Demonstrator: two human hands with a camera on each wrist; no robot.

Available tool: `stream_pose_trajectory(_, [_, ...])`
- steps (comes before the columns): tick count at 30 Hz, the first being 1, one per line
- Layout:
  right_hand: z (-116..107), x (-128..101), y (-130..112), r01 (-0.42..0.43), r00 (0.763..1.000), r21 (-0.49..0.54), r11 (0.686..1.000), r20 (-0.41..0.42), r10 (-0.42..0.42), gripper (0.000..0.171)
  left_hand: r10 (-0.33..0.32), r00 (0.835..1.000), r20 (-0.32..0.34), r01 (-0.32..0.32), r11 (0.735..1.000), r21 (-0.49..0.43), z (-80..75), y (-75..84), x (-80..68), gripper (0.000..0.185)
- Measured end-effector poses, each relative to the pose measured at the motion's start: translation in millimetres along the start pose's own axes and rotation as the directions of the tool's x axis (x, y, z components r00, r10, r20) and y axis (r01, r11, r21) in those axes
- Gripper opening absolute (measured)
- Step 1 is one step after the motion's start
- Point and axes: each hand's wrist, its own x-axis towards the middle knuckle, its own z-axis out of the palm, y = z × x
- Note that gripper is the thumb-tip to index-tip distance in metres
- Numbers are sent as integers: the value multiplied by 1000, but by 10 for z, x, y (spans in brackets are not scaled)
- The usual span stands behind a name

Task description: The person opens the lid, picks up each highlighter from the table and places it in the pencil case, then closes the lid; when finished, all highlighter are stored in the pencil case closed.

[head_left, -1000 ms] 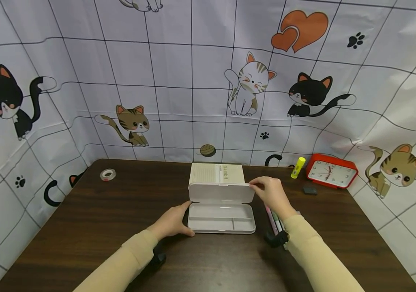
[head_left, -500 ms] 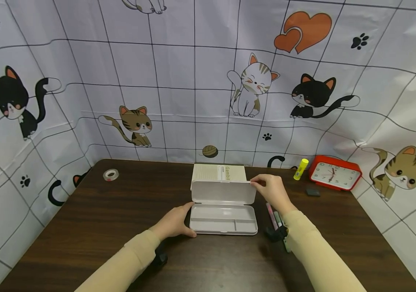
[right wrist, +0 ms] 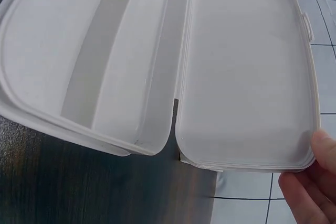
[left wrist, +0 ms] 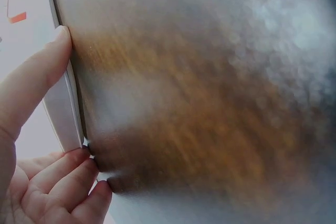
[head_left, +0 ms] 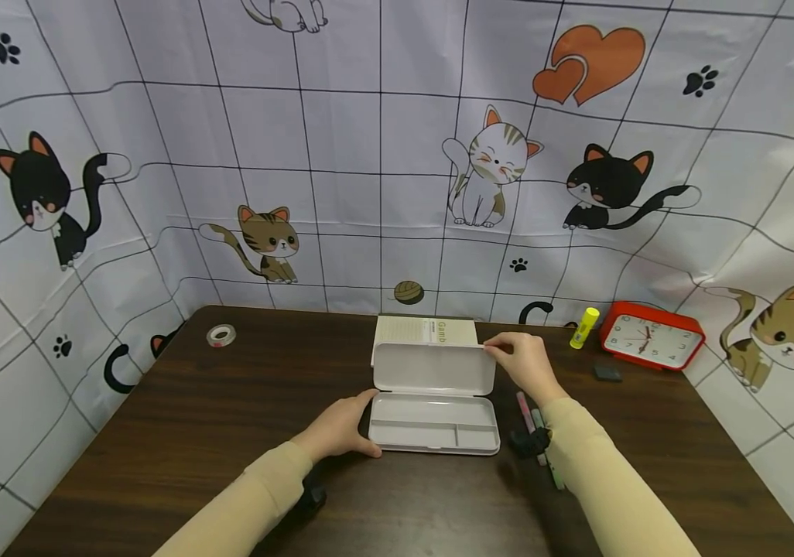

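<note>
A white pencil case (head_left: 433, 438) lies with its lid (head_left: 433, 369) raised at the back, the divided tray inside bare. My left hand (head_left: 337, 427) grips the tray's left end, thumb at the front corner and fingers toward the back. The left wrist view shows the thumb (left wrist: 50, 61) along the case edge and the fingertips at its end. My right hand (head_left: 524, 365) pinches the lid's upper right corner. In the right wrist view, thumb and fingers (right wrist: 302, 195) hold that corner from both sides.
Behind the lid sits a booklet or box (head_left: 426, 330) with printed text. Several pens (head_left: 525, 412) lie under the right forearm. Farther right are a yellow glue stick (head_left: 584, 328), a red clock (head_left: 651, 335) and a small dark block (head_left: 607, 374). A tape roll (head_left: 220, 335) lies back left.
The lid has swung farther back, showing more of its inner face, with my right hand still on its corner. My left hand keeps its hold. The head view has shifted slightly.
</note>
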Motion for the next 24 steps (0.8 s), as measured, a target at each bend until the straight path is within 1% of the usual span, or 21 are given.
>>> stream_pose_trajectory(5, [13,7,6,-7,1000,-2,1000,-2,7,11,0,1000,-7,0,1000,1,11,-4,0,98])
stream_pose_trajectory(10, [12,-1,-18,-4,1000,2,1000,-5,4,11,-16,1000,-21,15,999,-30,6,-26,-4,100])
stream_pose_trajectory(14, [7,0,-30,8,1000,12,1000,-16,-7,12,-13,1000,-28,12,999,-46,-4,-46,0,103])
stream_pose_trajectory(21, [5,-24,-20,-3,1000,20,1000,-20,3,11,-4,1000,6,5,995,-102,6,-72,8,111])
stream_pose_trajectory(24, [0,-37,-15,-11,1000,18,1000,-23,12,11,-6,1000,4,7,993,-121,16,-61,16,114])
